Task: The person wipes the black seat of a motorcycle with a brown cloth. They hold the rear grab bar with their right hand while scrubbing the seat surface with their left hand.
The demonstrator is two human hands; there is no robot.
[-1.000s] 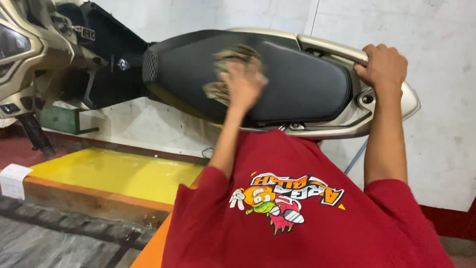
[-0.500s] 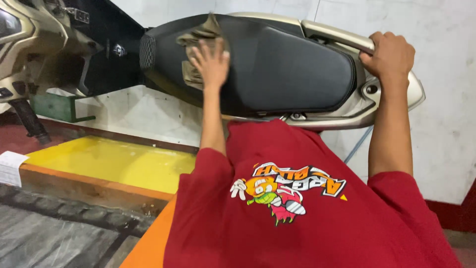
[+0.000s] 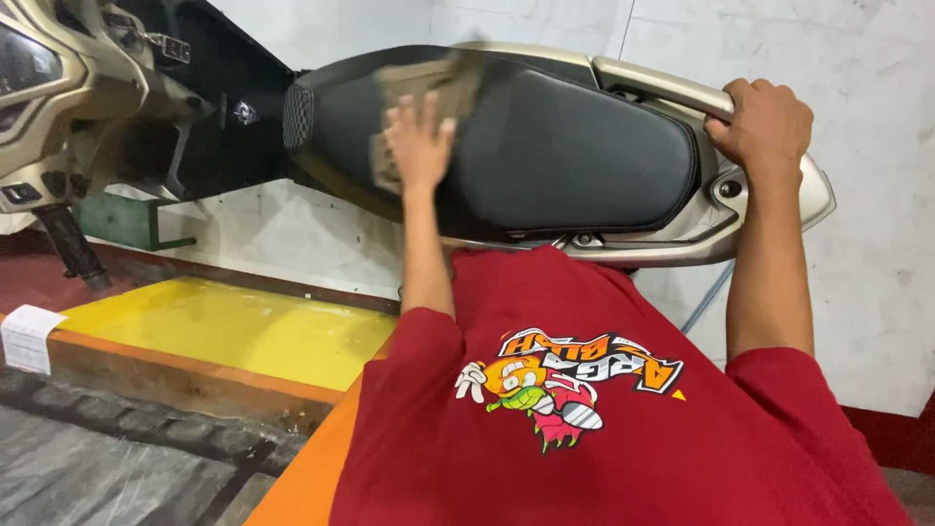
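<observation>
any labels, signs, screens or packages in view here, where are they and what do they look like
White paper label: far left, stuck on the end of the orange-edged platform; rectangular, faint print.
Small emblem: on the scooter's black panel ahead of the seat; pale, shield-like.
Shirt graphic: on the red shirt; multicoloured cartoon with lettering.
No screens or packages.
</observation>
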